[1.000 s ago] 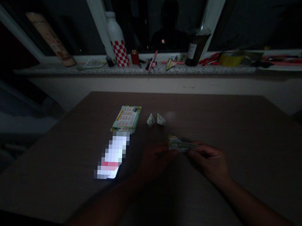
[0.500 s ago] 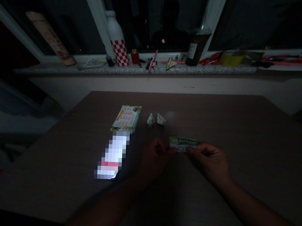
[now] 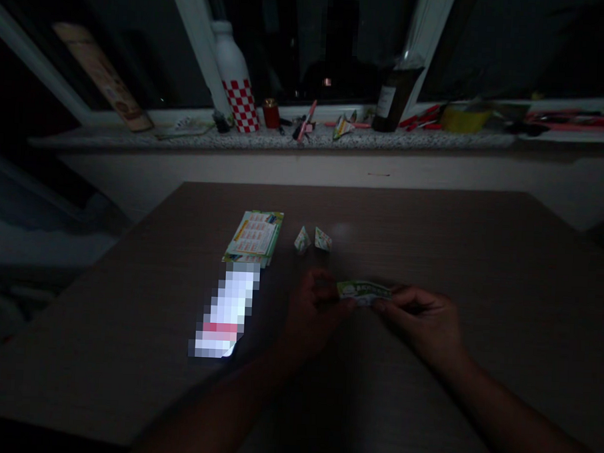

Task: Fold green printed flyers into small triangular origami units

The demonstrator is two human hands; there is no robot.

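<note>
A small green-and-white printed paper (image 3: 363, 291) is held just above the table between my two hands, its upper edge bowed. My left hand (image 3: 316, 310) pinches its left end, and my right hand (image 3: 425, 319) pinches its right end, with both thumbs at the lower edge. Beyond my left hand stand two small folded paper pieces, a left one (image 3: 302, 239) and a right one (image 3: 323, 239). To their left lies a stack of printed paper sheets (image 3: 254, 236). A lit phone (image 3: 225, 310), its screen blurred out, lies below the stack.
The brown table (image 3: 505, 275) meets a wall under a speckled windowsill (image 3: 286, 140). On the sill stand a white bottle with red checks (image 3: 240, 93), a small red jar (image 3: 270, 113), a dark cup (image 3: 392, 100), pens and a yellow roll (image 3: 464, 119). The light is dim.
The paper between my hands has tipped and bowed, so less of its printed face shows. My hands have barely shifted, and everything on the table is where it was.
</note>
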